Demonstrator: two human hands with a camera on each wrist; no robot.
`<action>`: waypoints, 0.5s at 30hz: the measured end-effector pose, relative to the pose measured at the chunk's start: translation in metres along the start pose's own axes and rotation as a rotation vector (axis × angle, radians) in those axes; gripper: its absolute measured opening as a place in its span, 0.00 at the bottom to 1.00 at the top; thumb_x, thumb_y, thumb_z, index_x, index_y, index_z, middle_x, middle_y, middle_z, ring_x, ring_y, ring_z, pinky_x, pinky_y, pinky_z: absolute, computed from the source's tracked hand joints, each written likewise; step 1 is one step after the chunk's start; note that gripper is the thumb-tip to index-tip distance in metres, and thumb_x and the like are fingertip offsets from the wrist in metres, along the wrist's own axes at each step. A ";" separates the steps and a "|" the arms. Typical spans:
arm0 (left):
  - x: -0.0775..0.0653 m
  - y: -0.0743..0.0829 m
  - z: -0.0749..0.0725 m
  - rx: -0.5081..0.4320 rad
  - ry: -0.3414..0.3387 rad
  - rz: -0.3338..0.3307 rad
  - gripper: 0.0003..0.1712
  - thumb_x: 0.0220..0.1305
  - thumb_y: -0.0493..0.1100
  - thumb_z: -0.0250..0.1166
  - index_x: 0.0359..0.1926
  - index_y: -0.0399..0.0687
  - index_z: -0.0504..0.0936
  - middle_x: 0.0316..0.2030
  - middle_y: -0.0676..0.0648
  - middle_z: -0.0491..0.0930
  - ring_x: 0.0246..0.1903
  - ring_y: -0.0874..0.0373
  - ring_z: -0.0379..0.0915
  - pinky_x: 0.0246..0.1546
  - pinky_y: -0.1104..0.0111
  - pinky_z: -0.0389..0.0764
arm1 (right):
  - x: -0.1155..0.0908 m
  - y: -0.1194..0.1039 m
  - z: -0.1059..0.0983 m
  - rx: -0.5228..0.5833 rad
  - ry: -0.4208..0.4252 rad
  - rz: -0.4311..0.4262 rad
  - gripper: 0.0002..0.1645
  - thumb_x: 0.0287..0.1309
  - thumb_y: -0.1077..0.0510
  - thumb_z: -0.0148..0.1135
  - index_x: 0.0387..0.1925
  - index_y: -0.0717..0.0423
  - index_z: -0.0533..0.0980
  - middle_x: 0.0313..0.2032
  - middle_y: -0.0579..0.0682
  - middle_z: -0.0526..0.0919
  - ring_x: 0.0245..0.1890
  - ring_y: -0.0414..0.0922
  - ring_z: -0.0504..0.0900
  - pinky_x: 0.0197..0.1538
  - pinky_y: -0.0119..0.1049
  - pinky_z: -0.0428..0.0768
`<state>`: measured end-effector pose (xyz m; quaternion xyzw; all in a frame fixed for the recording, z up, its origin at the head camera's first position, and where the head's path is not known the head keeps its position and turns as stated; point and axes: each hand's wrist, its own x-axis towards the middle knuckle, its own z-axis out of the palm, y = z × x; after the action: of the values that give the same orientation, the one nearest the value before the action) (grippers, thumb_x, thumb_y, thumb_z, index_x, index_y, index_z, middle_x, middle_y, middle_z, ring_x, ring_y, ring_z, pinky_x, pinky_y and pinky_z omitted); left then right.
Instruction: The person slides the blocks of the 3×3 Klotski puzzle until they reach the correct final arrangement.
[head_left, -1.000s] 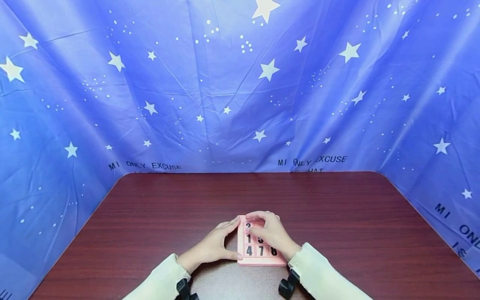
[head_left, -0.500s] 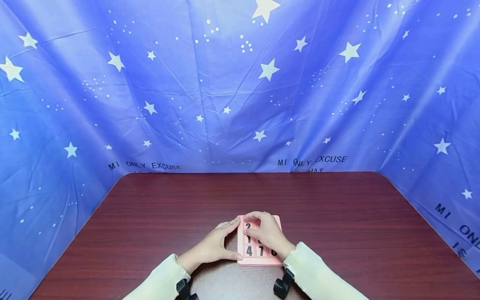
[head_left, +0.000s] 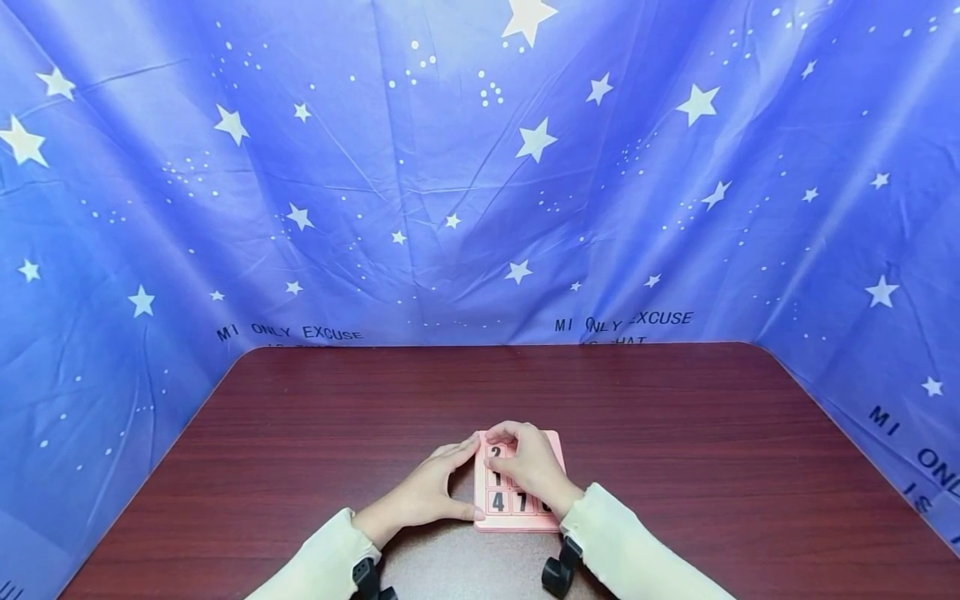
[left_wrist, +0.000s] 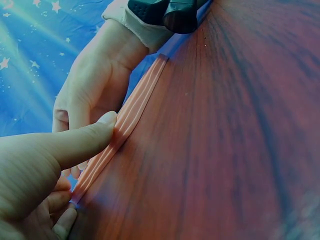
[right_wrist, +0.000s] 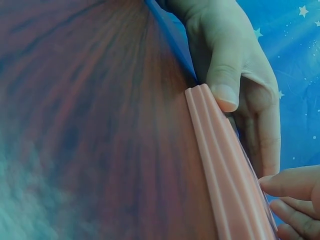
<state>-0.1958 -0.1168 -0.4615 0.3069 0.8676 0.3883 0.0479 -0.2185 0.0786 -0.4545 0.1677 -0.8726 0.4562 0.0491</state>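
A pink sliding number puzzle (head_left: 516, 525) lies flat on the table, with black digits on its tiles. My left hand (head_left: 420, 492) holds its left side, fingers at the far corner and thumb at the near one; the thumb (left_wrist: 100, 132) presses the ridged pink edge in the left wrist view. My right hand (head_left: 536, 462) is over the board, its thumb and index fingertips touching the upper left tiles around the 2. The 4 and 7 show in the bottom row; most of the middle and right tiles are hidden under this hand. In the right wrist view, its fingertips (right_wrist: 287, 185) meet the board's face.
A dark red wood-grain table (head_left: 300, 417) extends around the puzzle. Blue curtains (head_left: 420, 167) with white stars hang behind and along both sides. Black wrist cameras (head_left: 558, 571) sit below both sleeves, close to the near side of the puzzle.
My right hand has shifted left across the board, baring its upper right corner and covering more of the middle row. My left hand and the puzzle stay in place.
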 end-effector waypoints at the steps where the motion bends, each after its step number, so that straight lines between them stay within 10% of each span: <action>1: 0.000 0.000 0.000 0.000 0.000 0.000 0.58 0.42 0.52 0.77 0.69 0.36 0.57 0.70 0.42 0.57 0.64 0.46 0.57 0.64 0.52 0.60 | 0.000 0.000 0.000 -0.001 -0.001 0.001 0.16 0.40 0.65 0.71 0.37 0.57 0.81 0.36 0.47 0.83 0.36 0.43 0.75 0.40 0.34 0.74; 15: -0.001 0.000 0.000 -0.009 -0.001 -0.010 0.57 0.42 0.52 0.77 0.69 0.35 0.59 0.70 0.42 0.57 0.64 0.46 0.57 0.64 0.51 0.59 | -0.005 0.000 -0.011 -0.042 -0.022 -0.010 0.13 0.44 0.64 0.69 0.36 0.54 0.81 0.35 0.45 0.83 0.38 0.42 0.74 0.43 0.37 0.72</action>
<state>-0.1953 -0.1172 -0.4613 0.3026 0.8673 0.3918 0.0516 -0.2144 0.0891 -0.4496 0.1761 -0.8816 0.4356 0.0454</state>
